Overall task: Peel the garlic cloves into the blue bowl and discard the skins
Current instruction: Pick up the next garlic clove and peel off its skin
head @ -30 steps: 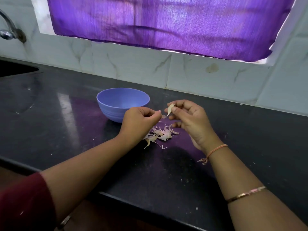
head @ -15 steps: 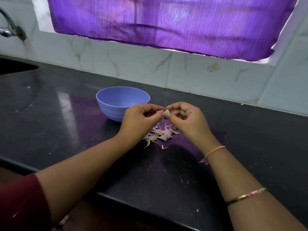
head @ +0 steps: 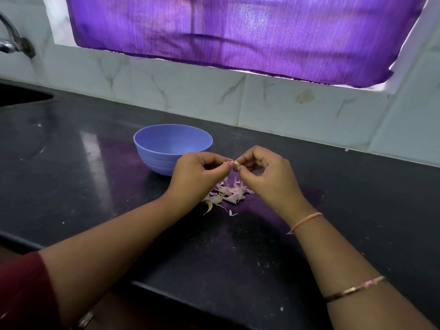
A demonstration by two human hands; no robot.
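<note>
Over black counter (head: 95,186) — left hand (head: 195,177) and right hand (head: 269,177) pinch garlic clove (head: 237,165).

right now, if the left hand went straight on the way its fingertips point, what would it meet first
The garlic clove: the left hand points toward the person's right, with its fingertips on the clove. Just beyond is the right hand, pinching the same clove. Depth looks matched, though one view can't confirm it.

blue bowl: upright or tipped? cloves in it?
Upright: the blue bowl stands on the counter, mouth up. Cloves: cannot tell; its visible inner wall is bare, bottom hidden by the near wall.
</note>
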